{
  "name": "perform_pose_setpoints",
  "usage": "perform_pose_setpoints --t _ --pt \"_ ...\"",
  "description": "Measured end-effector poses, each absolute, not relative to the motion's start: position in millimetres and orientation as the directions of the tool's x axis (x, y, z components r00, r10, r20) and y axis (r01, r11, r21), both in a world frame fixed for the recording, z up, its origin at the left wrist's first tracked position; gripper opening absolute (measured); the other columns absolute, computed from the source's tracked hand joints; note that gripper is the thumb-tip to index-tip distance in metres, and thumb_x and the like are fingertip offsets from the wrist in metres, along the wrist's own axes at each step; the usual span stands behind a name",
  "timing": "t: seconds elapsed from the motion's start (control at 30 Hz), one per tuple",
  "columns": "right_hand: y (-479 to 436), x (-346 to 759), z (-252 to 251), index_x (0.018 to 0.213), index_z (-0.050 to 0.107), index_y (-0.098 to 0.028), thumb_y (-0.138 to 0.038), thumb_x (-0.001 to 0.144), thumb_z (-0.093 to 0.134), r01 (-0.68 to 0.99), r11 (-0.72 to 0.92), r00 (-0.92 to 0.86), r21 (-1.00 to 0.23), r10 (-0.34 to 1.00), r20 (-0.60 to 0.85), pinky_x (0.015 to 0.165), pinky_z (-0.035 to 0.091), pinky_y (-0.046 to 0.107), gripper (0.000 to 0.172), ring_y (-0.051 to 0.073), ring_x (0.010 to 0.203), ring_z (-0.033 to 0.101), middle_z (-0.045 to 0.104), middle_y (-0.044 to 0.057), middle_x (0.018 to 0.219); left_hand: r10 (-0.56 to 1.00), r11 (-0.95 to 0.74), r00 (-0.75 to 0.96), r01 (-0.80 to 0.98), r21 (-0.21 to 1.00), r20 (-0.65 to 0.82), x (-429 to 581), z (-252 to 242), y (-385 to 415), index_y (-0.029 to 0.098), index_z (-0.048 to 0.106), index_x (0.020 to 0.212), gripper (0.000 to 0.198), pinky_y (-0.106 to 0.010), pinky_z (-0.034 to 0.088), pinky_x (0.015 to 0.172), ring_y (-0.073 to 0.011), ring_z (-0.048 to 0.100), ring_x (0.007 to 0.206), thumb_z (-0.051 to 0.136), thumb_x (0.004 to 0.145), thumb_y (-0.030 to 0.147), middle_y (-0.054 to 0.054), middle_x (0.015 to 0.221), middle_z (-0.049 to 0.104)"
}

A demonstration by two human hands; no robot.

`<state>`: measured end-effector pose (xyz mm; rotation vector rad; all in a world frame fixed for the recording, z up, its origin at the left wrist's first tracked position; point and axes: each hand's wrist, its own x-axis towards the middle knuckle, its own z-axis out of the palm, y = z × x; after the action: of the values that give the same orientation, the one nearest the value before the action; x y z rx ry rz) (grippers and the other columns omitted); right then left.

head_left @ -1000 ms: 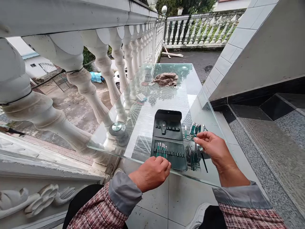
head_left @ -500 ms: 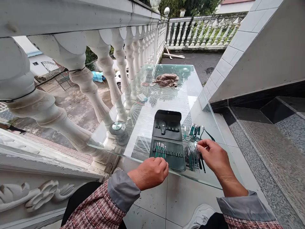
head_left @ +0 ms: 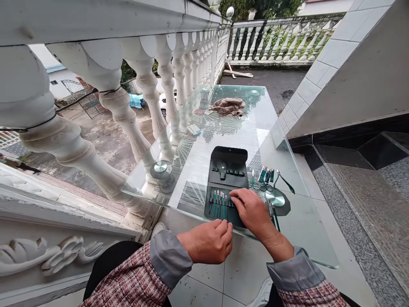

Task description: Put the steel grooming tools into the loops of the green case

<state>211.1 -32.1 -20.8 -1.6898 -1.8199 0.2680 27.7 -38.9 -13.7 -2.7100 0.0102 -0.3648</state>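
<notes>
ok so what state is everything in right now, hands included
black case: unfolded, flat on the glass table
slim tools: standing in the case's lower loops
nail clippers: loose on the glass, side by side
small scissors: loose on the glass
nippers: loose on the glass
cloth: crumpled
left hand: curled at the case's near edge, grip hidden
right hand: fingers bent over the lower panel, grip unclear

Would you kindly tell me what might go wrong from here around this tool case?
The black case lies near the glass table's close edge, so a tug might pull it off.
The loose tools beside the right hand could be knocked as it draws back.
The slim tools might slip from their loops if bumped.
</notes>
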Motion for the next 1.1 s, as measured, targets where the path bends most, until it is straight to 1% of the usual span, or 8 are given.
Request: perform_pose_setpoints --t 0.17,0.33,0.47,0.67,0.83,0.9,1.1 --pt "-20 205 -21 0.086 0.061 -0.021 -0.022 0.087 0.037 0.804 0.119 0.013 -0.582 0.976 0.218 0.078 0.042 0.032 0.024 0.019 0.086 0.056 0.063 0.006 0.090 -0.031 -0.916 0.958 0.087 -0.391 0.284 25 -22 -39 0.002 0.062 0.104 0.028 -0.038 0.049 0.077 -0.0277 0.061 0.097 0.042 0.088 0.014 -0.020 0.108 0.064" --pt "-15 202 -23 0.091 0.062 -0.020 -0.023 0.088 0.034 0.806 0.085 0.014 -0.586 0.987 0.163 0.078 0.042 0.030 0.028 0.018 0.088 0.057 0.062 0.006 0.094 -0.022 -0.915 0.954 0.102 -0.391 0.300 22 -20 -39 0.003 0.061 0.105 0.028 -0.038 0.050 0.080 -0.0264 0.062 0.097 0.042 0.089 0.014 -0.019 0.106 0.065" --pt "-13 203 -22 0.093 0.062 -0.020 -0.023 0.089 0.034 0.816 0.061 0.021 -0.575 0.991 0.135 0.077 0.042 0.029 0.029 0.018 0.088 0.057 0.062 0.005 0.095 -0.010 -0.910 0.962 0.105 -0.401 0.273 21 -17 -39 0.002 0.059 0.108 0.028 -0.037 0.050 0.085 -0.0253 0.063 0.098 0.042 0.088 0.013 -0.020 0.107 0.065" --pt "-13 201 -22 0.093 0.062 -0.021 -0.024 0.089 0.034 0.828 0.052 0.018 -0.558 0.993 0.120 0.076 0.041 0.028 0.028 0.017 0.088 0.057 0.063 0.005 0.094 -0.010 -0.899 0.958 0.117 -0.421 0.287 18 -18 -39 0.000 0.059 0.108 0.029 -0.038 0.051 0.085 -0.0260 0.063 0.098 0.043 0.088 0.014 -0.021 0.107 0.065" --pt "-12 200 -22 0.093 0.062 -0.021 -0.024 0.088 0.038 0.830 0.038 0.025 -0.556 0.994 0.105 0.074 0.040 0.028 0.025 0.017 0.087 0.057 0.062 0.005 0.093 0.039 -0.891 0.965 0.151 -0.427 0.259 20 -22 -38 0.001 0.057 0.112 0.031 -0.040 0.049 0.087 -0.0271 0.061 0.102 0.043 0.089 0.015 -0.022 0.112 0.062" --pt "-11 199 -21 0.091 0.062 -0.021 -0.025 0.087 0.041 0.835 0.027 0.030 -0.549 0.995 0.094 0.073 0.039 0.027 0.022 0.017 0.085 0.056 0.062 0.004 0.091 0.054 -0.889 0.961 0.169 -0.424 0.269 21 -24 -38 0.000 0.057 0.113 0.031 -0.041 0.049 0.087 -0.0276 0.060 0.104 0.042 0.089 0.015 -0.022 0.113 0.062" --pt "-8 196 -16 0.080 0.058 -0.021 -0.025 0.083 0.048 0.859 -0.008 0.040 -0.511 0.998 0.051 0.067 0.036 0.026 0.012 0.015 0.078 0.054 0.060 0.002 0.083 0.071 -0.886 0.957 0.191 -0.423 0.282 23 -26 -38 0.001 0.057 0.113 0.032 -0.040 0.048 0.087 -0.0278 0.060 0.105 0.041 0.089 0.015 -0.021 0.114 0.062"
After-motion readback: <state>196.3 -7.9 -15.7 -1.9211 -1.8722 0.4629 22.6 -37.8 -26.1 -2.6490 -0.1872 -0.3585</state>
